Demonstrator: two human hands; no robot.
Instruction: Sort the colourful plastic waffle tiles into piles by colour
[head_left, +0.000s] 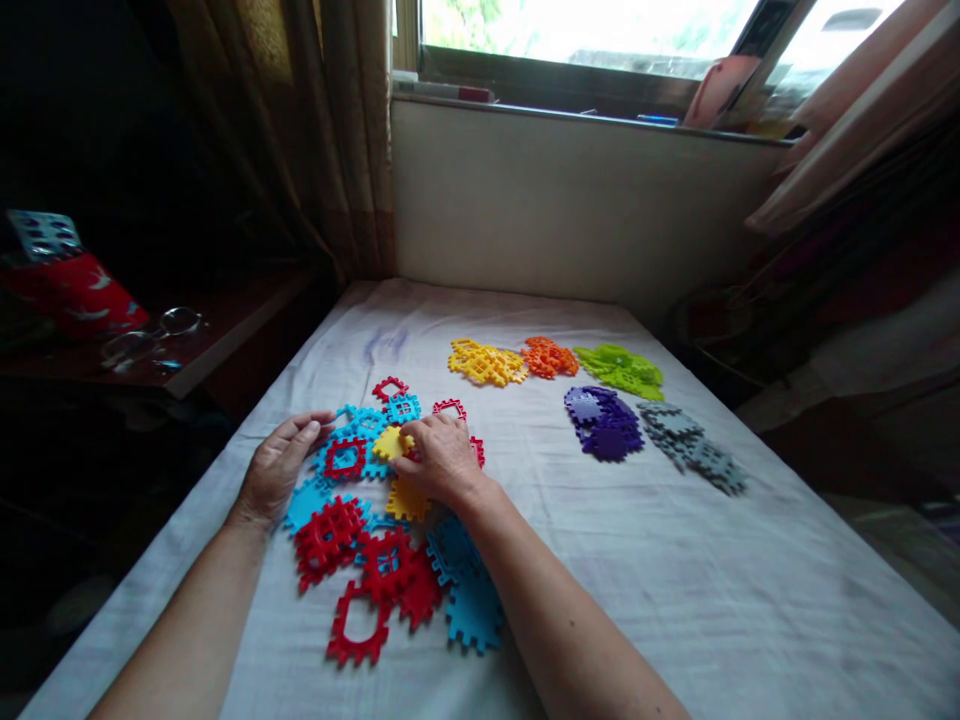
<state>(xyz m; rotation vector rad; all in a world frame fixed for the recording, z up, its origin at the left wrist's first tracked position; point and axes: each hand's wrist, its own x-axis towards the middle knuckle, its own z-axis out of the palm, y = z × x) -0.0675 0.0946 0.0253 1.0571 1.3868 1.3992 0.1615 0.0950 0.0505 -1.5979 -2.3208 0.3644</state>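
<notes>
A mixed pile of toothed plastic building pieces lies before me on a pale sheet. My right hand [446, 455] reaches into the pile, with thumb and fingertips closed on a yellow toothed piece [390, 443]. Just below that hand lies another yellow piece [409, 498]. At the pile's left edge my left hand [281, 462] rests with fingers stretched out beside the blue pieces [307, 500], holding nothing that I can see. Around both hands are red pieces [326, 540], a red frame piece [358, 622] nearest me and more blue ones [474, 605]. Part of the pile is hidden by my right hand.
Farther off lie separate heaps: yellow [486, 362], orange [550, 357], lime green [621, 370], purple [604, 423] and grey [690, 445]. On the left a dark side table [217, 335] holds glasses [154, 335] and a red container [82, 295]. A wall [525, 200] stands behind.
</notes>
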